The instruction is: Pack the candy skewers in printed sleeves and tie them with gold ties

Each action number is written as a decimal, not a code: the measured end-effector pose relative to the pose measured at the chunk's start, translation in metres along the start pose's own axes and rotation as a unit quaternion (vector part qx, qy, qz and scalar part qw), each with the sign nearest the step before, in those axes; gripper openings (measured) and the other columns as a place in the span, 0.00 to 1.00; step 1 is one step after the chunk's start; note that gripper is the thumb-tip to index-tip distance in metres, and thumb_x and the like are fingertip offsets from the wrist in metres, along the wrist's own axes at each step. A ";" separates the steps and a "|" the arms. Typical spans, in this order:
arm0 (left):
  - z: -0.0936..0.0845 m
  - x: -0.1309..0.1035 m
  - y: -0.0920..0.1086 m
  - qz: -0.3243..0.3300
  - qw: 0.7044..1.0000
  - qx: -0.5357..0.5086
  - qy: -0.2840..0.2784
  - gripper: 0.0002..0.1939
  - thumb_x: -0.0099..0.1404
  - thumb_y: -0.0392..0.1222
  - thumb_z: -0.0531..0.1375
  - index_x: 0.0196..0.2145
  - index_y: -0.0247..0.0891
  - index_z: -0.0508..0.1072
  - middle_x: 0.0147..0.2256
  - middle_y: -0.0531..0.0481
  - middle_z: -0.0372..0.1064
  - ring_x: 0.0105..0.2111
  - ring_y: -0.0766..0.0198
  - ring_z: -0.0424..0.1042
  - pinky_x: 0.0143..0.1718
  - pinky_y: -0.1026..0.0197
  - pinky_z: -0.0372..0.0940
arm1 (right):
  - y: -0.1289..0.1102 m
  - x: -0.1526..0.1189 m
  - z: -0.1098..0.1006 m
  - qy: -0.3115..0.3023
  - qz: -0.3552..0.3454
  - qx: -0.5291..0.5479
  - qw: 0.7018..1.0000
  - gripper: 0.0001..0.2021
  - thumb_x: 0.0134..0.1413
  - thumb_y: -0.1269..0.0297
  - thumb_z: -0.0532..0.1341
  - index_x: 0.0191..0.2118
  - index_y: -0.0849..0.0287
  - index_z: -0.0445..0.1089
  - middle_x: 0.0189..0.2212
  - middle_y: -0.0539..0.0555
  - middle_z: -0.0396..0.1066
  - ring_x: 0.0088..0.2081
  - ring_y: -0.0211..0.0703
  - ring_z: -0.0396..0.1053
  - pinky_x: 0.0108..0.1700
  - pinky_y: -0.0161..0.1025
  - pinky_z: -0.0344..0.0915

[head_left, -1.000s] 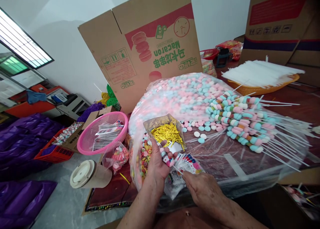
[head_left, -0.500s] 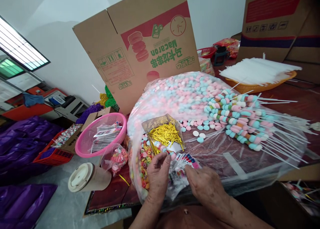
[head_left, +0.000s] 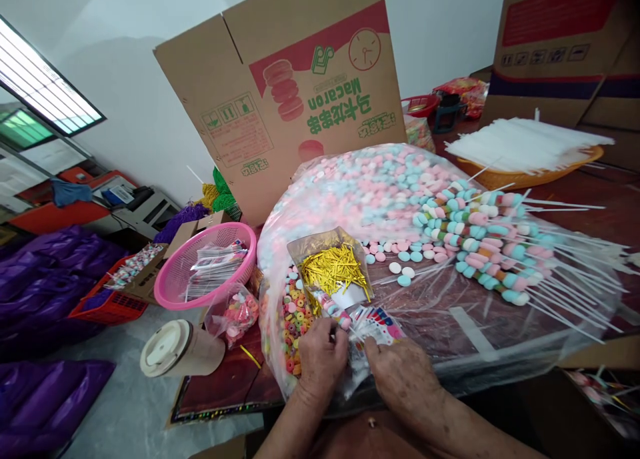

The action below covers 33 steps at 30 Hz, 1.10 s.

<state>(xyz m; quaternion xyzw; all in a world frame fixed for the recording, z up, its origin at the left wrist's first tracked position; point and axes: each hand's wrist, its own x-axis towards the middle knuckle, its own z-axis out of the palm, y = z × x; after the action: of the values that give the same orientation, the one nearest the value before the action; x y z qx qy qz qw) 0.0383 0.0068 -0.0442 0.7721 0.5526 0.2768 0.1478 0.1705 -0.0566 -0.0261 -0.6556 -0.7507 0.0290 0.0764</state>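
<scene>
My left hand [head_left: 323,353] is closed, its fingers curled around the lower end of a candy skewer [head_left: 331,307] in pink, white and blue. The skewer slants beside an opened bag of gold twist ties [head_left: 333,269]. My right hand [head_left: 404,373] is closed, thumb and forefinger together at the near edge of a fanned stack of printed clear bags [head_left: 379,324]. What its fingertips pinch is hidden. Ring-shaped candies [head_left: 295,315] lie left of my left hand, under clear plastic.
Finished candy skewers [head_left: 487,242] are piled at right on the plastic, beside a heap of loose pastel candies [head_left: 350,189]. A pink basket [head_left: 163,282], a lidded cup [head_left: 200,352] and a basket of white sleeves [head_left: 530,145] stand around. A large carton [head_left: 280,79] rises behind.
My left hand has moved slightly down, and its fingers have curled further. My right hand has stayed close to the printed bags. The whole view has shifted a little.
</scene>
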 end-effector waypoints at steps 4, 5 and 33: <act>-0.002 -0.007 0.004 0.121 0.992 0.027 0.014 0.06 0.56 0.33 0.53 0.25 0.36 0.70 0.23 0.48 0.69 0.25 0.61 0.68 0.28 0.62 0.61 | -0.004 0.006 -0.004 -0.033 0.009 0.019 0.999 0.07 0.49 0.78 0.54 0.32 0.62 0.67 0.21 0.57 0.73 0.24 0.42 0.71 0.28 0.36 0.54; -0.003 -0.008 0.005 0.116 0.993 0.006 0.020 0.06 0.55 0.32 0.53 0.26 0.36 0.69 0.23 0.48 0.69 0.25 0.63 0.68 0.27 0.63 0.61 | -0.003 0.007 -0.004 -0.036 0.011 0.026 0.999 0.08 0.50 0.78 0.53 0.32 0.62 0.67 0.21 0.56 0.73 0.24 0.43 0.71 0.27 0.36 0.54; -0.029 0.015 0.036 -0.106 0.908 -0.346 -0.214 0.20 0.62 0.57 0.49 0.25 0.38 0.66 0.21 0.53 0.65 0.20 0.67 0.62 0.22 0.65 0.57 | 0.064 0.038 -0.042 0.109 0.000 0.381 0.918 0.13 0.55 0.62 0.52 0.44 0.61 0.66 0.30 0.53 0.69 0.25 0.36 0.63 0.26 0.32 0.57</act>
<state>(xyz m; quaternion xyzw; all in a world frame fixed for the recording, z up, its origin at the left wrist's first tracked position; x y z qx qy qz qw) 0.0525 0.0065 0.0023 0.6504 0.4560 0.2614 0.5484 0.2347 -0.0122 0.0087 -0.5762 -0.6696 0.2414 0.4017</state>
